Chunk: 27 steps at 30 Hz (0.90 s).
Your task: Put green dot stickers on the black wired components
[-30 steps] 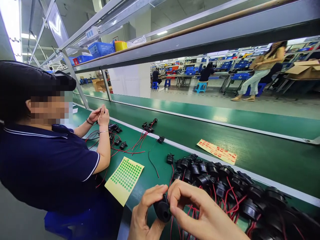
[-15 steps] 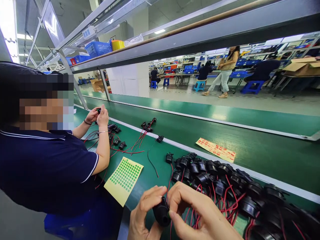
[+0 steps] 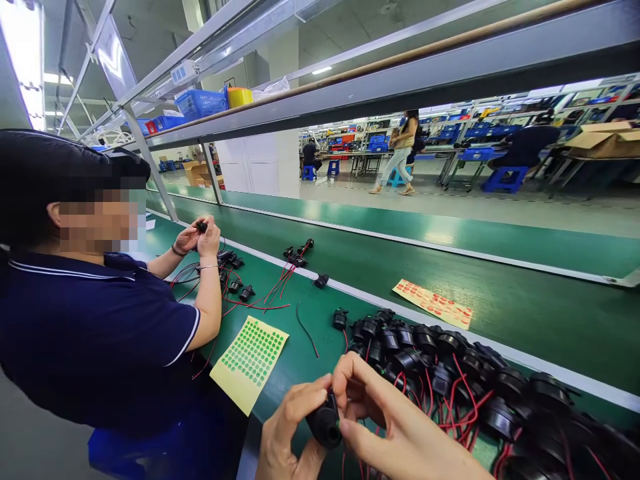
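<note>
Both my hands hold one black round part (image 3: 325,423) with red wires at the bottom edge of the view. My left hand (image 3: 290,437) grips it from the left, thumb and fingers curled around it. My right hand (image 3: 400,433) pinches its top with thumb and forefinger. Just beyond lies a heap of the same black wired parts (image 3: 450,373) on the green bench (image 3: 310,347). A yellow sheet of green dot stickers (image 3: 250,360) lies to the left.
A co-worker in a dark blue shirt (image 3: 95,333) sits at my left, their hands (image 3: 200,237) on a small black part, with more wired parts (image 3: 240,280) beside them. A sheet of red stickers (image 3: 433,303) lies on the green conveyor belt. A person walks in the background.
My fingers have shifted slightly on the black part. The co-worker has lowered their hands a little. The walking person in the background has moved left.
</note>
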Motion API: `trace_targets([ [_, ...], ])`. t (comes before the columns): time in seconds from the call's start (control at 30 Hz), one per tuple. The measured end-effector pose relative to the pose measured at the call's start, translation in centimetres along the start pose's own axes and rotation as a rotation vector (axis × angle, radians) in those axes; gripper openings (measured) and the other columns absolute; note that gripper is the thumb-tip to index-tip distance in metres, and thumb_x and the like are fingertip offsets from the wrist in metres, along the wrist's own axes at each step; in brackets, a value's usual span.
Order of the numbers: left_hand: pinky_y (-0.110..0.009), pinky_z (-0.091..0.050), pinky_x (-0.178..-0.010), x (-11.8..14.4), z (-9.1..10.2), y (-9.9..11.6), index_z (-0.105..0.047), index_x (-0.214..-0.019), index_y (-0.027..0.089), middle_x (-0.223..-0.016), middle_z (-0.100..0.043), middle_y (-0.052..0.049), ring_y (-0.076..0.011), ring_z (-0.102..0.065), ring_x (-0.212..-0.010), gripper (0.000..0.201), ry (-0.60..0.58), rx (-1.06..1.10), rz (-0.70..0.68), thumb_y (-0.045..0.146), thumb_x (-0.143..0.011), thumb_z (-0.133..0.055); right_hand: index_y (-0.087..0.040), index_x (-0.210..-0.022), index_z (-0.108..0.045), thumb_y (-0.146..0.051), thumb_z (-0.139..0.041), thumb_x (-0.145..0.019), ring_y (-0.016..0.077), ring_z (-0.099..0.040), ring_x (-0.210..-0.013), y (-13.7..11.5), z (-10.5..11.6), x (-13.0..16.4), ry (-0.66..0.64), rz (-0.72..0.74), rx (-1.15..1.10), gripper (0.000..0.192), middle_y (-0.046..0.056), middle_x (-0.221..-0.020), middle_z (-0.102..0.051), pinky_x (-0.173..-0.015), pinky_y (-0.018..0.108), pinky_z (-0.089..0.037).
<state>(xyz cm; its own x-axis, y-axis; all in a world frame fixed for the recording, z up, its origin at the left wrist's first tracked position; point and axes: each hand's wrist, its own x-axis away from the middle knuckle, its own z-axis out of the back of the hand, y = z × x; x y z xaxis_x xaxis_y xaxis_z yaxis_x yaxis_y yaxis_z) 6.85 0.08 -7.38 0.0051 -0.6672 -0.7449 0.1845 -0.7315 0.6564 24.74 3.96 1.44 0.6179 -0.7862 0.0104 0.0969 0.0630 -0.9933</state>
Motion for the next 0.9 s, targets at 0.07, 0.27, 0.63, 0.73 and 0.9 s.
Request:
trace_targets([
  [0.07, -0.026, -0.063, -0.102, 0.0, 0.1, 0.0, -0.066, -0.141, 0.030, -0.131, -0.082, -0.011, -0.0201, -0.079, -0.118, 0.040, -0.001, 0.004, -0.001, 0.032, -0.101, -0.071, -0.025, -0.092, -0.052, -0.014, -0.062, -0.080, 0.0165, -0.058, -0.083, -0.2, -0.1, 0.0, -0.006, -0.015, -0.021, 0.019, -0.002, -0.090, -0.058, -0.074, 0.028, -0.049],
  [0.27, -0.027, -0.064, -0.101, -0.2, 0.5, 0.0, -0.063, -0.145, 0.026, -0.125, -0.083, -0.012, -0.0202, -0.079, -0.116, 0.044, -0.013, -0.080, -0.109, 0.025, -0.102, -0.070, -0.025, -0.083, -0.049, -0.013, -0.057, -0.070, 0.0153, -0.053, -0.076, 0.1, -0.5, -0.4, 0.028, -0.040, 0.014, 0.019, -0.005, -0.079, -0.051, -0.070, 0.027, -0.044],
  [0.63, -0.032, -0.065, -0.102, -0.3, 1.0, -0.1, -0.057, -0.152, 0.027, -0.131, -0.080, -0.013, -0.0238, -0.077, -0.121, 0.048, -0.123, -0.087, -0.123, 0.023, -0.104, -0.064, -0.025, -0.078, -0.047, -0.023, -0.064, -0.078, 0.0150, -0.046, -0.073, 0.3, -0.3, -0.8, 0.043, -0.039, 0.027, 0.017, -0.006, -0.075, -0.048, -0.067, 0.026, -0.038],
  [0.73, -0.030, -0.061, -0.106, 0.5, 0.5, 0.0, -0.064, -0.145, 0.034, -0.134, -0.079, -0.008, -0.0231, -0.076, -0.121, 0.043, -0.096, 0.040, 0.136, 0.035, -0.102, -0.069, -0.024, -0.079, -0.048, -0.042, -0.067, -0.093, 0.0150, -0.042, -0.070, 0.6, 0.3, -0.9, 0.024, -0.038, 0.028, 0.030, -0.006, -0.073, -0.044, -0.065, 0.026, -0.037],
  [0.9, -0.029, -0.058, -0.104, 1.0, 0.0, 0.7, -0.074, -0.133, 0.033, -0.124, -0.080, -0.006, -0.0235, -0.076, -0.115, 0.043, -0.033, 0.295, 0.442, 0.052, -0.095, -0.075, -0.024, -0.091, -0.058, -0.055, -0.061, -0.103, 0.0188, -0.053, -0.081, 0.7, 1.6, -0.5, 0.105, 0.068, 0.120, 0.033, -0.001, -0.086, -0.055, -0.075, 0.029, -0.046],
])
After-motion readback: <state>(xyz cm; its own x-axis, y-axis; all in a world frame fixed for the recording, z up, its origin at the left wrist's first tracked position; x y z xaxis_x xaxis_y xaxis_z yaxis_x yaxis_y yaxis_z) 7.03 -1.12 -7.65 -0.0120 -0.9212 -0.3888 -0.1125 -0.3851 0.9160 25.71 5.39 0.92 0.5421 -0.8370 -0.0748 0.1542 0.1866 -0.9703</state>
